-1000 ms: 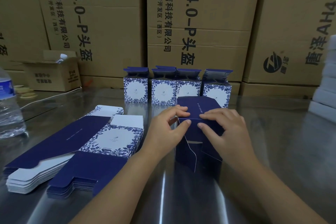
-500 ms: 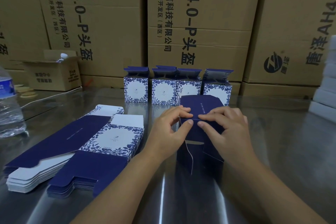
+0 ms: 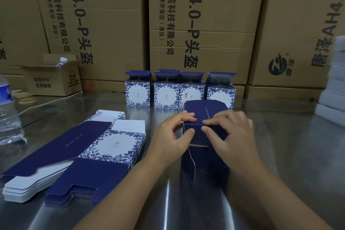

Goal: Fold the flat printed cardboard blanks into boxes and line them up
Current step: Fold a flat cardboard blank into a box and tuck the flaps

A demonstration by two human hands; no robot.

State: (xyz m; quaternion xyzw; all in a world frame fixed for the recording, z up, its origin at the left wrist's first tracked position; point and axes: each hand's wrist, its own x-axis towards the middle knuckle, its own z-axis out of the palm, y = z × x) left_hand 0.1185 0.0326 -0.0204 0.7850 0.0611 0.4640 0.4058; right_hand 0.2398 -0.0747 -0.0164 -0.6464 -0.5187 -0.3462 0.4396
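Your view is dim; glare streaks run down the steel table (image 3: 167,201); cartons (image 3: 298,24) at the frame edges bow and blur.

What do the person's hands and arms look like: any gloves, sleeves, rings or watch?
Both hands are bare: the left hand and right hand wear no gloves, and no rings show. The left forearm and right forearm show no sleeve, watch or band up to the frame's edge. Visible nails look short and unpainted.

Print on navy box (image 3: 205,107) just past grip: unreadable. Its flanks hidden behind left hand (image 3: 170,137), right hand (image 3: 232,134). Bottle (image 3: 8,115) far left of grip: edge-cropped.
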